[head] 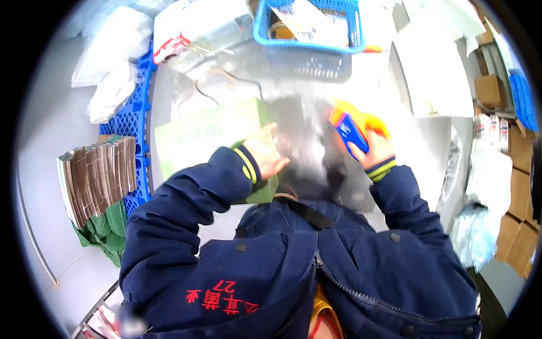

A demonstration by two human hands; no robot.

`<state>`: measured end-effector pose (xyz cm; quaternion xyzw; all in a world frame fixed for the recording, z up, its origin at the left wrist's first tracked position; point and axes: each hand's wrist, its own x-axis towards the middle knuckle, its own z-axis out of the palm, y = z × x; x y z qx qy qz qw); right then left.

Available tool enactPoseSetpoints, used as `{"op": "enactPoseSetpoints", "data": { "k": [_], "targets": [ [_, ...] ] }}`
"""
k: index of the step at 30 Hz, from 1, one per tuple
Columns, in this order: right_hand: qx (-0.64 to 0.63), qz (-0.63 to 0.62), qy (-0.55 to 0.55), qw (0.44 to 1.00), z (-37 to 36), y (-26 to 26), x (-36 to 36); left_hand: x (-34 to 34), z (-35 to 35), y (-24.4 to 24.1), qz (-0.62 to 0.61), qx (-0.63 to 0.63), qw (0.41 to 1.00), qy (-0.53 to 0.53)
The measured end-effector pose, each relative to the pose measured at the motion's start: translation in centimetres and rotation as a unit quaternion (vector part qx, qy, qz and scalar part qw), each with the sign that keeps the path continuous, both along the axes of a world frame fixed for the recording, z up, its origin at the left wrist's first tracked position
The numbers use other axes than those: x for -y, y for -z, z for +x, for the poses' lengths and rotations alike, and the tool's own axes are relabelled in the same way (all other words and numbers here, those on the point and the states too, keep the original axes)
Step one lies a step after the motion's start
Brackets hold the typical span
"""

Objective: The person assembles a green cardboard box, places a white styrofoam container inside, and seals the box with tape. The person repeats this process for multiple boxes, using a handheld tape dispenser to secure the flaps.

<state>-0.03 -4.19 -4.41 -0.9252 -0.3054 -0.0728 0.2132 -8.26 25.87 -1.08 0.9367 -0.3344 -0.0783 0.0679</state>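
Note:
A light green paper bag (203,131) with printing on it lies on its side on the shiny metal table (305,148). Its thin cord handle (203,80) loops out beyond the far end. My left hand (264,150) is at the bag's right side, fingers apart, with nothing held; whether it presses on the bag I cannot tell. In my right hand (377,148) is what looks like a hand-held tape dispenser (353,131), blue and orange-yellow. It is raised to the right of the bag and blurred.
A blue plastic basket (309,45) with papers stands at the far side. Clear plastic packaging (207,38) lies at the far left. White board or paper (432,72) is on the right. Bundled flat cardboard (99,178) and blue plastic pallets (131,101) are left of the table.

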Motion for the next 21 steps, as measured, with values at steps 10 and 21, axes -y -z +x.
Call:
{"op": "enactPoseSetpoints", "data": {
  "k": [10,21],
  "targets": [
    [-0.016,0.118,-0.007,0.993,-2.3,0.2,-3.9,-3.5,-4.3,-2.0,-0.268,0.082,0.940,-0.192],
    [-0.437,0.417,0.131,0.786,-9.4,17.3,-21.7,-22.1,-17.1,4.7,-0.305,0.037,0.659,-0.687]
  ]
}}
